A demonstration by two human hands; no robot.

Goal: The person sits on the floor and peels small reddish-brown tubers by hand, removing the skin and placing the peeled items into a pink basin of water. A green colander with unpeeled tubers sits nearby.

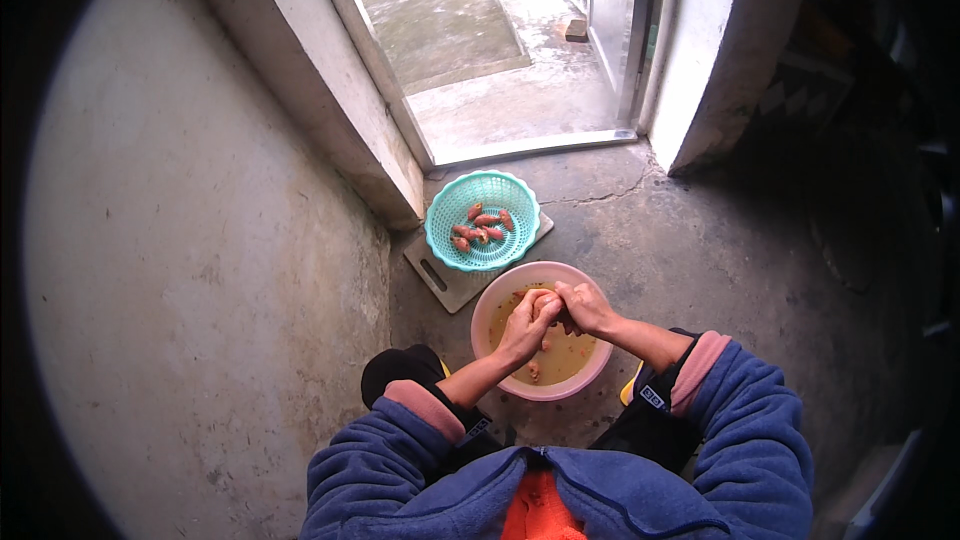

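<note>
A pink plastic basin (486, 315) of cloudy yellowish-brown water stands on the floor between my feet. Over it, my left hand (527, 324) and my right hand (587, 309) meet with curled fingers around a small reddish root, probably a sweet potato, which my fingers mostly hide. Whether a small tool is also in my right hand cannot be made out. Reddish pieces, one of them a knobbly root (534, 370), show in the water, with bits floating about. Beyond the basin, a turquoise plastic colander basket (442, 217) holds several red-skinned sweet potatoes (486, 220).
The basket rests on a board with a slotted handle (434, 275). A rough plastered wall (217, 255) rises close on my left. Ahead, a metal door sill (536, 148) crosses an open doorway, with a brick (576, 31) outside. Dark concrete floor (675, 240) extends to the right.
</note>
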